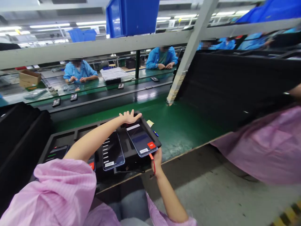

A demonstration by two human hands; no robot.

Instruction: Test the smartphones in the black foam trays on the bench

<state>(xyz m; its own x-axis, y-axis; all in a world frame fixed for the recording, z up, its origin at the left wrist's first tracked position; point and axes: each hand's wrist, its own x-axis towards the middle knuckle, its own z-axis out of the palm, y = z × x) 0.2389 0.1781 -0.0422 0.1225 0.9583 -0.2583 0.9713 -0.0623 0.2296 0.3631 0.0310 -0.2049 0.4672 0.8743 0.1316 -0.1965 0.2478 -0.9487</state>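
A black foam tray (70,136) with slots lies on the green bench in front of me and carries several dark phones. My left hand (129,117) reaches over the tray, fingers spread, resting at the far end of the rightmost phone (140,138). That phone has a white label and a red sticker. My right hand (157,158) is closed on its near end, beside an orange-red tab or cord (153,164). A second phone (112,153) lies in the slot just left of it. A third phone (57,152) sits at the tray's left end.
A stack of black trays (235,81) stands on the bench at right, with another person's pink sleeve (265,147) beside it. Black trays (18,135) also stand at left. A slanted metal post (188,50) rises behind. People in blue sit at a far conveyor (98,91) carrying phones.
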